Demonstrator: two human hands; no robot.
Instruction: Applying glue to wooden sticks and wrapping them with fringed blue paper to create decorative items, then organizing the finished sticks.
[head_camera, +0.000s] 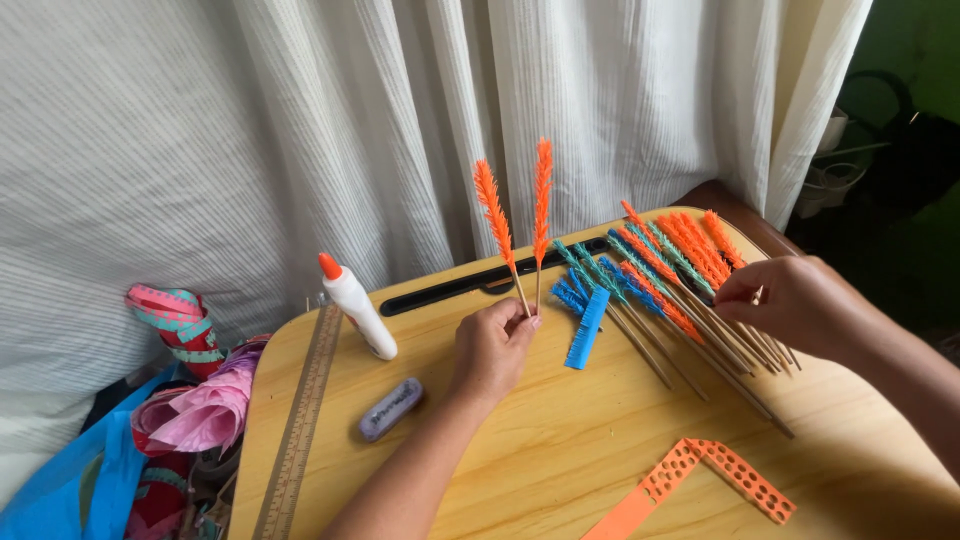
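Observation:
My left hand (493, 345) holds two thin wooden sticks upright, each topped with an orange fringed paper plume (518, 205). My right hand (790, 303) rests on a pile of similar sticks (668, 275) with orange, blue and teal fringed tops, fingers pinching at a stick near the orange ones. The pile lies on a light wooden lap table (560, 460). A loose blue fringed paper strip (587, 328) lies just left of the pile, between my two hands.
A white glue bottle with an orange cap (357, 306) and a grey eraser (390, 408) lie left of my left hand. An orange fringed paper strip (700, 480) sits at the front. A ruler (300, 420) runs along the left edge. Ribbons and pink paper (190, 400) lie beyond, with a white curtain behind.

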